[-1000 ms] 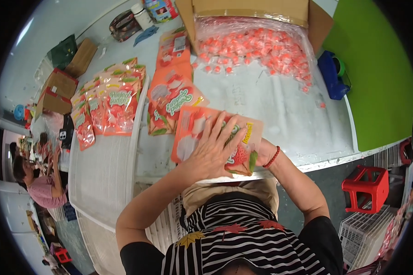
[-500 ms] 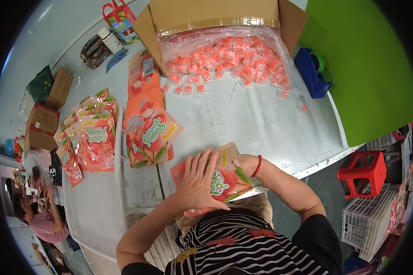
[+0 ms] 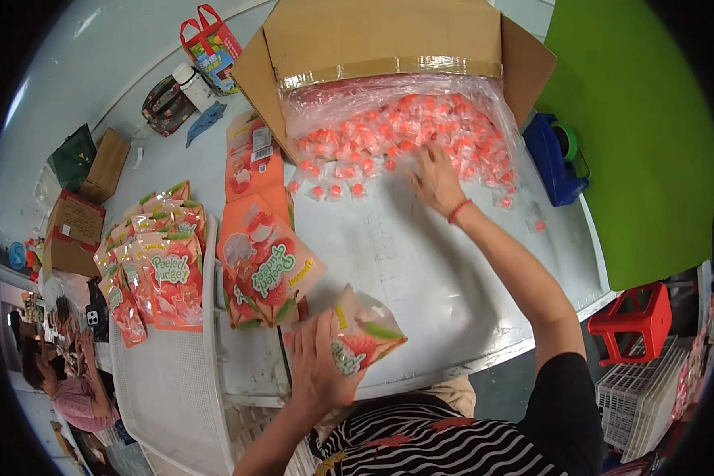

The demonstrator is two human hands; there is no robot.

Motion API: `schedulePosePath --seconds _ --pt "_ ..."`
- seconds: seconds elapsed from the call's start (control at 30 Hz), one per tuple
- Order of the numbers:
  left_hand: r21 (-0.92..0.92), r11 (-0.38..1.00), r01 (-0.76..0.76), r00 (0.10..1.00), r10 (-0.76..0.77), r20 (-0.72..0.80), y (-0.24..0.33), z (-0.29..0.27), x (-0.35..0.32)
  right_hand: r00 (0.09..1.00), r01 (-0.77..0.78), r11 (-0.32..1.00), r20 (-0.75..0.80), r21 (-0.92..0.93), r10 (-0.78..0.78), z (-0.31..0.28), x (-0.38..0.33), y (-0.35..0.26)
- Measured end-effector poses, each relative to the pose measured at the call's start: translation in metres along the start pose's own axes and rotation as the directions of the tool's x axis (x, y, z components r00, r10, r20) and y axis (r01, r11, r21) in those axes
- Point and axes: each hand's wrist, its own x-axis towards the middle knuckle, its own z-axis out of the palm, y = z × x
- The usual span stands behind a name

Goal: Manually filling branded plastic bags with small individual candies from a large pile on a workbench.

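At the table's near edge my left hand is wrapped round a pink and red snack pouch with fruit and green leaves printed on it. The pouch is tilted, and whether its top is unsealed I cannot tell. My right hand, a red bead bracelet at the wrist, reaches out over the near edge of a heap of small clear-wrapped red candies. Its fingers are apart and slightly blurred, with no candy visible in them. The heap spills onto the table from a plastic-lined cardboard carton.
Flat pouches lie stacked left of centre. Plump pouches rest on a white mesh tray farther left. A blue tape dispenser stands right of the carton. A red stool is beyond the table. Another person sits far left.
My right hand has left the pouch and moved forward to the candies. My left hand still has the pouch, now turned more upright and shifted slightly left.
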Motion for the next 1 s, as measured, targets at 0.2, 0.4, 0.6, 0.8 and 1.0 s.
schedulePosePath --seconds 0.2,0.4,0.6,0.8,1.0 --pt "-0.029 0.989 0.144 0.989 -0.144 -0.021 -0.011 0.001 -0.009 0.998 -0.054 0.929 -0.044 -0.365 0.041 0.037 0.113 0.014" --pt "-0.066 0.964 0.258 0.964 -0.261 -0.050 -0.013 -0.003 -0.004 0.969 -0.052 0.930 0.206 -0.363 0.135 0.110 0.197 0.033" --pt "-0.023 0.966 0.258 0.964 -0.259 -0.063 -0.030 -0.005 0.002 0.940 -0.049 0.963 0.313 -0.266 0.134 0.115 0.194 0.053" --pt "0.033 0.944 0.328 0.933 -0.318 -0.167 -0.032 -0.019 -0.021 0.811 0.389 0.869 0.561 -0.307 -0.165 0.033 0.110 0.048" --pt "0.103 0.913 0.395 0.907 -0.369 -0.201 -0.034 -0.021 -0.052 0.738 0.474 0.820 0.653 -0.322 -0.170 -0.016 0.048 0.076"
